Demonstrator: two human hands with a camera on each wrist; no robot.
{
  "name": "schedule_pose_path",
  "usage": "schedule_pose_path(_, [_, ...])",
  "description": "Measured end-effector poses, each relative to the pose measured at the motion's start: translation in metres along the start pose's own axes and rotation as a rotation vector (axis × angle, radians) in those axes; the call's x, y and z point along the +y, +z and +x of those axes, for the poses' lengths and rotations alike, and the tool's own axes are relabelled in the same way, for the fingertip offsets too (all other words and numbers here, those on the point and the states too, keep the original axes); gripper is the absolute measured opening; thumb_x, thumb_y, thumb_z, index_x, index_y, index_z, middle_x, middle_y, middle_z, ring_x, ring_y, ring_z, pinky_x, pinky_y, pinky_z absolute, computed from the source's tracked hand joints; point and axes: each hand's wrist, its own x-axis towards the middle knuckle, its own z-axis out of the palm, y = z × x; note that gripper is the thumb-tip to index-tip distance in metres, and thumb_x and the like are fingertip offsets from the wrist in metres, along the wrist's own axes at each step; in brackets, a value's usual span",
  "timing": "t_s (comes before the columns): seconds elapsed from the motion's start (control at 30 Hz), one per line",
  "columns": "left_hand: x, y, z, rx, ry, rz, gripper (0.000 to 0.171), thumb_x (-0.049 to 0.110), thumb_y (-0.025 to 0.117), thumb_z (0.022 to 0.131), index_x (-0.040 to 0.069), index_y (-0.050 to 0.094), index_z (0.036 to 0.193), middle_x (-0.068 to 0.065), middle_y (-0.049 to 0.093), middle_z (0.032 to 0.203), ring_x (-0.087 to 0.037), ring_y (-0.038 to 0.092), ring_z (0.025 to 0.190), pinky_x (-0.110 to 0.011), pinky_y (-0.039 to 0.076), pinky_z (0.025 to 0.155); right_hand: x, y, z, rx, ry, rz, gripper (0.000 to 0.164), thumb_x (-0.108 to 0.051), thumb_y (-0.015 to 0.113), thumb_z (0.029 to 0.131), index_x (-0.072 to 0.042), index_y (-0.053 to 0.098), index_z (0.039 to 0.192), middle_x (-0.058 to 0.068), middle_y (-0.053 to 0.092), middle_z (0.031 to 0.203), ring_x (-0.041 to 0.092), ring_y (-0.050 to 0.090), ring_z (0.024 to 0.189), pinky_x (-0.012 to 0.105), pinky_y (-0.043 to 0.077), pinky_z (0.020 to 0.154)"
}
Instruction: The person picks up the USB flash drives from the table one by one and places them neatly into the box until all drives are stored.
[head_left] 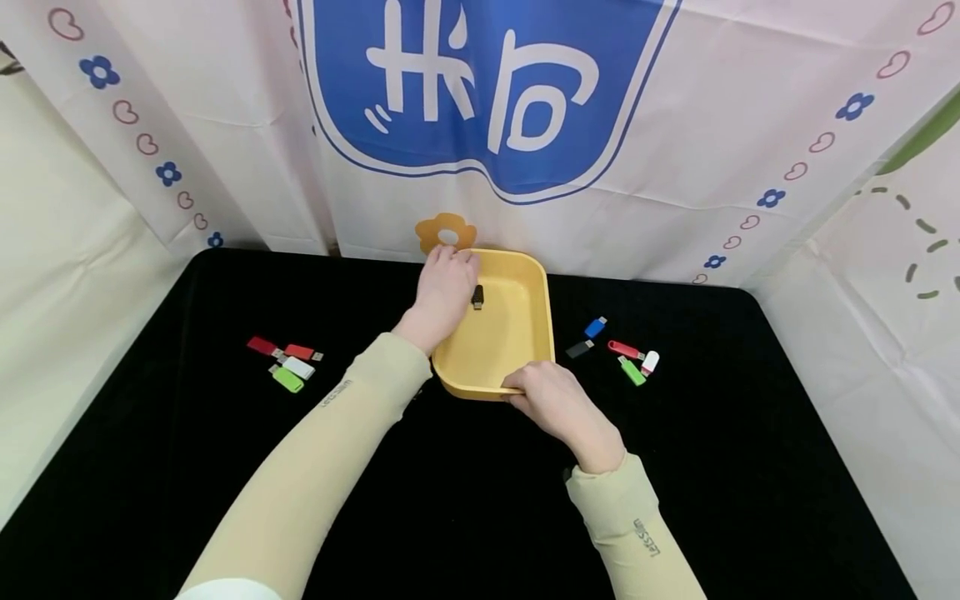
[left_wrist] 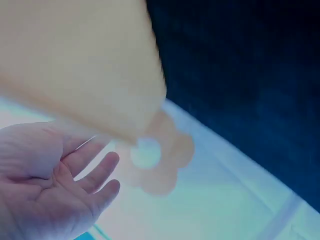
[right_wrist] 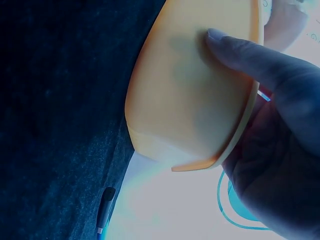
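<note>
A yellow plastic tray (head_left: 495,321) with rounded corners lies between my two hands. At its far left corner my left hand (head_left: 447,283) grips the rim, its thumb hidden. In the left wrist view, several loosely bent fingers (left_wrist: 97,172) show past the tray's wall. My right hand (head_left: 551,400) pinches the near rim, with the thumb (right_wrist: 232,50) pressed flat on the outer wall and the other fingers inside. A black USB stick (head_left: 477,297) shows inside the tray, right beside my left hand.
On the black tablecloth left of the tray lie red, white and green USB sticks (head_left: 288,379). Right of it are a blue stick (head_left: 596,327), a black one (head_left: 579,349) and red, green and white ones (head_left: 650,362). A printed curtain (head_left: 375,217) hangs behind the table.
</note>
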Motion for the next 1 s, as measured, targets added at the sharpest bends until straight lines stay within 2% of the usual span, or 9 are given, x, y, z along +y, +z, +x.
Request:
schedule_pose_path(0.17, [-0.016,-0.016,-0.014,0.091,-0.024,-0.075,0.035,0.015,0.061,0.099,0.010,0.060,0.134,-0.007,0.059,0.140,-0.030,0.050,0.133,-0.047,0.034,0.119,0.000,0.000,0.000,0.000,0.002,0.008,0.013,-0.015,0.075,0.089,-0.018,0.074,0.076,-0.009,0.068,0.072,0.007,0.060,0.069,0.028,0.051,0.068])
schedule_pose_path(0.3, [-0.018,-0.022,-0.034,0.156,0.015,-0.128,0.030,0.023,0.064,0.098,0.007,0.065,0.124,-0.009,0.067,0.128,-0.031,0.060,0.120,-0.046,0.049,0.103,0.001,0.000,0.000,-0.007,0.008,0.011,0.012,-0.016,0.075,0.089,-0.019,0.075,0.078,-0.009,0.069,0.074,0.007,0.060,0.070,0.029,0.051,0.068])
schedule_pose_path(0.43, [-0.016,-0.027,-0.058,0.168,0.057,-0.217,0.032,0.026,0.067,0.096,0.008,0.065,0.123,-0.009,0.069,0.121,-0.030,0.066,0.110,-0.042,0.056,0.087,0.001,0.000,0.000,-0.018,0.012,0.013,0.012,-0.015,0.075,0.089,-0.019,0.075,0.078,-0.009,0.068,0.073,0.006,0.060,0.069,0.029,0.051,0.068])
schedule_pose_path(0.6, [-0.017,-0.029,-0.084,0.165,0.068,-0.309,0.035,0.025,0.066,0.097,0.010,0.065,0.129,-0.009,0.069,0.124,-0.029,0.067,0.109,-0.040,0.057,0.085,0.001,-0.001,0.000,-0.025,0.007,-0.003,0.014,-0.015,0.075,0.089,-0.019,0.073,0.076,-0.009,0.067,0.071,0.005,0.057,0.067,0.027,0.049,0.066])
schedule_pose_path(0.7, [-0.021,-0.028,-0.096,0.144,0.069,-0.348,0.034,0.024,0.067,0.097,0.011,0.066,0.128,-0.009,0.070,0.123,-0.027,0.068,0.108,-0.040,0.058,0.085,0.000,-0.001,0.000,-0.016,0.005,-0.011,0.014,-0.015,0.075,0.089,-0.019,0.073,0.075,-0.009,0.066,0.071,0.006,0.057,0.067,0.027,0.048,0.066])
schedule_pose_path(0.8, [-0.030,-0.026,-0.108,0.094,0.076,-0.415,0.031,0.025,0.067,0.096,0.013,0.067,0.125,-0.006,0.071,0.119,-0.024,0.068,0.104,-0.040,0.057,0.084,-0.001,-0.001,0.000,-0.010,0.001,-0.009,0.014,-0.015,0.075,0.089,-0.019,0.073,0.075,-0.009,0.067,0.071,0.006,0.056,0.067,0.027,0.048,0.066])
schedule_pose_path(0.9, [-0.044,-0.025,-0.119,0.021,0.074,-0.475,0.026,0.023,0.068,0.096,0.014,0.070,0.120,-0.004,0.072,0.113,-0.021,0.068,0.099,-0.041,0.056,0.084,0.000,0.000,0.000,-0.010,-0.001,-0.006,0.013,-0.015,0.075,0.089,-0.019,0.073,0.077,-0.009,0.067,0.072,0.006,0.057,0.068,0.028,0.049,0.067])
schedule_pose_path(1.0, [-0.064,-0.025,-0.127,-0.042,0.056,-0.514,0.021,0.019,0.069,0.095,0.013,0.071,0.115,-0.003,0.072,0.107,-0.020,0.068,0.096,-0.042,0.055,0.085,-0.001,0.000,0.001,-0.011,-0.001,-0.002,0.011,-0.015,0.075,0.089,-0.019,0.074,0.078,-0.009,0.068,0.074,0.007,0.059,0.070,0.029,0.050,0.068])
